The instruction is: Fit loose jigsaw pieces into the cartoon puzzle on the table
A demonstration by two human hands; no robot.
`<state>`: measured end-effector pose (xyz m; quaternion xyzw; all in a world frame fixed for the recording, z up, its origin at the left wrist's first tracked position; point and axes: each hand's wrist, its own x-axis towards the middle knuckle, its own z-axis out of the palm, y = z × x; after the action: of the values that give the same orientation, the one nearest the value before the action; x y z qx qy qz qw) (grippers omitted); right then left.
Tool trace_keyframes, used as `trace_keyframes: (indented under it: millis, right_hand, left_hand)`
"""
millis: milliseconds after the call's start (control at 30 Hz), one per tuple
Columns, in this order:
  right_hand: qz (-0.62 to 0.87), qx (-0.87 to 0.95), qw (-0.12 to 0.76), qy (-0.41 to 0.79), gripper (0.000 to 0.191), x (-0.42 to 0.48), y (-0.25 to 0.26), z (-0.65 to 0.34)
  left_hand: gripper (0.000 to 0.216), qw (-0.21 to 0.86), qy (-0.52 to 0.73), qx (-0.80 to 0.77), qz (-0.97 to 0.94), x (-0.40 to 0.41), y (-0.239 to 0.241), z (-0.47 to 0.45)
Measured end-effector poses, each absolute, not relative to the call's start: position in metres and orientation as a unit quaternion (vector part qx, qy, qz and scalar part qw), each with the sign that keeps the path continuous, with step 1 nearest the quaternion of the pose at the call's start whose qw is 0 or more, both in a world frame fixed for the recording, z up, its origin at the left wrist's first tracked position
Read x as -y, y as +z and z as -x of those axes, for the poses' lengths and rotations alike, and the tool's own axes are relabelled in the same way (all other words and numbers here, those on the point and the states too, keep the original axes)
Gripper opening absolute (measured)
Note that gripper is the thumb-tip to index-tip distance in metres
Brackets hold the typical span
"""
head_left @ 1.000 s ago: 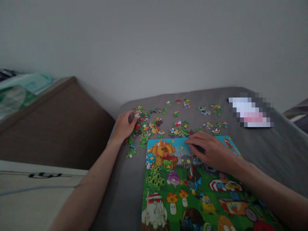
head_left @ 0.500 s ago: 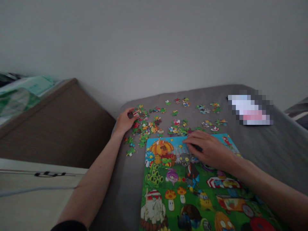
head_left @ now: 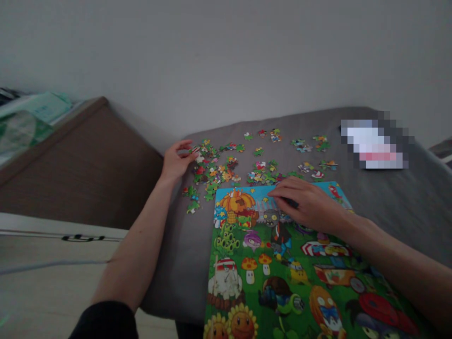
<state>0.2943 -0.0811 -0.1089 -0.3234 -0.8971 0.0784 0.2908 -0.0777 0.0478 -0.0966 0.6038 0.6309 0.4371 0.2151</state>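
Note:
A colourful cartoon jigsaw board point(head_left: 268, 273) lies on a grey surface point(head_left: 388, 197). Beyond its far edge several loose puzzle pieces point(head_left: 226, 172) are scattered. My left hand point(head_left: 174, 160) reaches into the left end of that pile, fingers apart, fingertips on a piece there; whether it grips the piece is unclear. My right hand point(head_left: 305, 205) rests palm down on the upper part of the board, fingers pressing near the blue sky strip.
A brown panel point(head_left: 81, 165) and a pale cabinet top point(head_left: 45, 263) stand to the left. Green-and-white packaging point(head_left: 24, 127) sits at the far left. A blurred patch point(head_left: 376, 143) lies at the back right. A plain wall fills the background.
My left hand has shifted a little further away along the pile and its fingers have spread. The right hand stays on the board. The camera view has tilted slightly.

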Motion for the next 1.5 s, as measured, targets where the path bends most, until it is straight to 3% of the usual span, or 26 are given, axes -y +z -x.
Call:
trace_keyframes:
  millis: [200, 367, 600, 1000, 1500]
  right_hand:
    - [0.325, 0.896, 0.292, 0.079, 0.027, 0.079, -0.110, -0.297]
    - [0.316, 0.903, 0.284, 0.067, 0.029, 0.080, -0.108, -0.297]
    - [0.310, 0.907, 0.276, 0.069, 0.029, 0.085, -0.105, -0.294]
    - [0.311, 0.913, 0.257, 0.059, 0.026, 0.083, -0.105, -0.295]
    - [0.301, 0.915, 0.262, 0.060, 0.026, 0.083, -0.108, -0.295]
  left_hand:
    - [0.048, 0.288, 0.432, -0.583, -0.625, 0.026, -0.058, 0.061]
    - [0.034, 0.513, 0.262, -0.553, -0.602, 0.129, -0.050, 0.039]
    - [0.021, 0.632, 0.203, -0.519, -0.538, 0.187, -0.059, 0.030]
    - [0.021, 0.603, 0.178, -0.555, -0.545, 0.192, -0.062, 0.019]
    - [0.018, 0.355, 0.136, -0.568, -0.730, 0.208, -0.066, 0.025]
